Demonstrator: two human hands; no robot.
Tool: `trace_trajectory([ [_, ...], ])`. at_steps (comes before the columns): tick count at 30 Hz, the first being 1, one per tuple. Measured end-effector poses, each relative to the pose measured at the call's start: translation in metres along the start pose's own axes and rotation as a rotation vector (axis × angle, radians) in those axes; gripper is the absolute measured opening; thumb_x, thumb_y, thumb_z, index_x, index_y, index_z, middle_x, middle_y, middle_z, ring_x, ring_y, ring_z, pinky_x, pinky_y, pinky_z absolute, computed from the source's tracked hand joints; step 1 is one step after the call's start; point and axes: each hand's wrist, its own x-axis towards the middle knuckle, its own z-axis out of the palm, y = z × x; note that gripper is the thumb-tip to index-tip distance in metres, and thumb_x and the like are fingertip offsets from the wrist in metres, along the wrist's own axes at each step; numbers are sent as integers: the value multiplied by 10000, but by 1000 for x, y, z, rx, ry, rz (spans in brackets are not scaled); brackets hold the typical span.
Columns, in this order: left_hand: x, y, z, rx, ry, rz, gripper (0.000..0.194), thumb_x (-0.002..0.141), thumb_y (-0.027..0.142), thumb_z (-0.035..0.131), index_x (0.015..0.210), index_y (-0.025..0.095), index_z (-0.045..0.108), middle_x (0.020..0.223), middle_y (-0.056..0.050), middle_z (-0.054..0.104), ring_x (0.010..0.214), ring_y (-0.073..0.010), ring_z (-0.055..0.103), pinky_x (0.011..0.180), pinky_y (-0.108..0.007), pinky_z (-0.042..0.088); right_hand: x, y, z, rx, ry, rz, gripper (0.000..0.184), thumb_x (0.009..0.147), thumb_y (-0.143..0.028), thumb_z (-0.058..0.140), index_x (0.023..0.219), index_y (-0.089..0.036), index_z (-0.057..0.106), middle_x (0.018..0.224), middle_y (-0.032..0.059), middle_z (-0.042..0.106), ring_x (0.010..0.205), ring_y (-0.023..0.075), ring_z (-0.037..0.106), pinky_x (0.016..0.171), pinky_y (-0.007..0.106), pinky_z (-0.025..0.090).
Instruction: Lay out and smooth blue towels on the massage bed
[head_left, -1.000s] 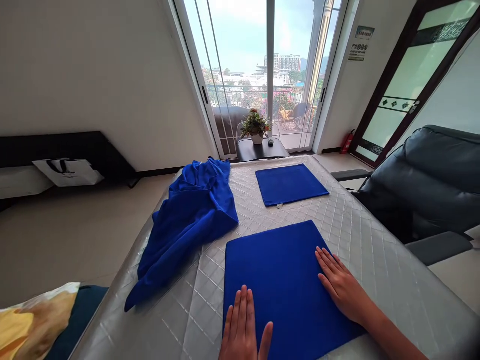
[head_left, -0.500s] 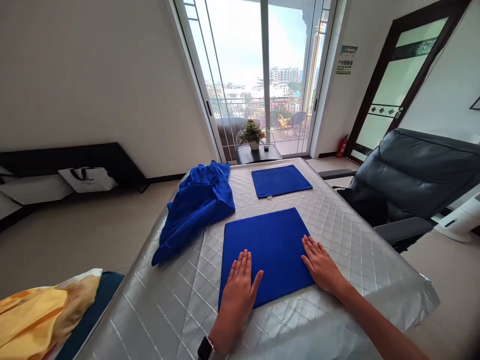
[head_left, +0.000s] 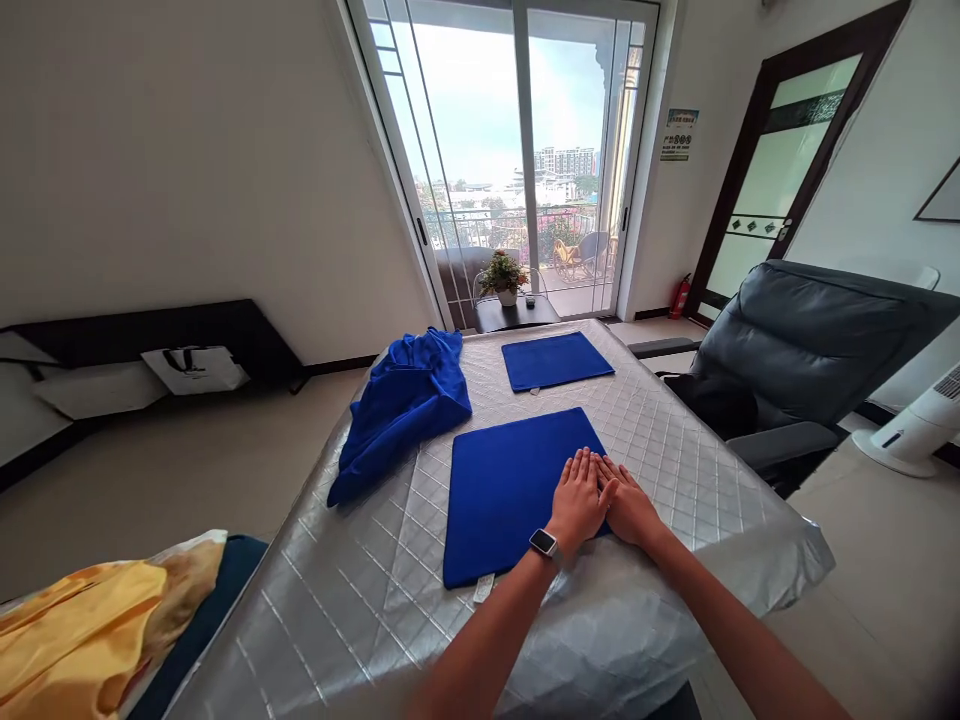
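Note:
A flat blue folded cloth (head_left: pixel 510 490) lies on the silver quilted table cover (head_left: pixel 360 590), a white label showing at its near edge. My left hand (head_left: pixel 581 500), with a watch at the wrist, rests flat on the right part of this cloth, fingers stretched. Right beside it, my right hand (head_left: pixel 628 503) lies flat over the cloth's right edge, the two hands touching. Farther back is a second flat blue cloth (head_left: pixel 559 360), smaller in view. To the left sits a crumpled blue cloth (head_left: pixel 409 405) in a heap.
A dark leather armchair (head_left: pixel 825 340) stands at the right of the table, with a white appliance (head_left: pixel 915 425) behind it. Yellow fabric (head_left: pixel 82 630) lies at the lower left. A potted plant (head_left: pixel 504 275) stands on a small table before the glass door.
My left hand has moved right across the blue cloth, from its left part to beside my right hand. The label at the near edge has come into sight. My right hand stays near the right edge.

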Motion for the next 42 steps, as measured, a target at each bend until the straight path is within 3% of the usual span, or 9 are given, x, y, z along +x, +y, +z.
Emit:
trace_trajectory([
  [3,8,-3,8,-5,-32,-63,723,1066,518,165,1606,50,278,1678,-168,292,1582,-262,187,1293,-460,217,1,-1,-3,22,-18,28,615,1042,-272,268,1642,-150,218,1691,87,197,1571,208,176,1275,446,205],
  [6,-9,-18,5,-15,-43,-113,726,1063,529,147,1619,75,255,1685,-152,281,1583,-253,187,1292,-464,221,2,-2,-4,36,-38,46,605,1067,-335,228,1633,-122,245,1687,105,220,1572,209,173,1275,459,196],
  [13,-98,-93,-19,67,-59,-307,785,1041,624,167,1625,101,217,1692,-149,247,1577,-262,201,1284,-496,234,1,-1,2,62,7,51,609,1087,-405,193,1622,-127,278,1683,91,243,1568,205,193,1271,472,211],
  [16,-140,-127,-19,106,-4,-345,750,1050,602,222,1637,145,121,1692,-154,248,1571,-271,217,1270,-528,254,0,0,5,68,18,44,608,1091,-408,189,1622,-121,270,1681,93,250,1567,201,195,1273,470,216],
  [19,-170,-147,-15,93,18,-367,728,1060,563,255,1637,178,34,1703,-143,216,1577,-254,200,1265,-524,265,0,0,7,73,29,40,604,1095,-420,199,1625,-137,258,1677,97,264,1565,204,201,1268,486,235],
  [23,-185,-153,-9,73,58,-371,741,1057,557,284,1634,194,-6,1712,-128,197,1578,-252,198,1255,-513,302,-1,0,11,63,37,29,600,1098,-421,209,1628,-140,239,1678,98,260,1563,205,203,1265,493,251],
  [32,-185,-151,0,95,148,-355,781,1044,567,340,1629,189,-14,1701,-132,223,1557,-278,266,1239,-514,345,-1,3,13,48,29,18,586,1102,-450,232,1636,-211,190,1681,75,248,1558,215,214,1254,514,281],
  [42,-181,-148,-10,73,122,-351,776,1041,581,330,1634,146,82,1695,-148,236,1563,-274,247,1242,-514,342,-1,0,2,69,25,25,587,1106,-441,218,1640,-203,159,1684,83,242,1561,216,199,1254,518,283],
])
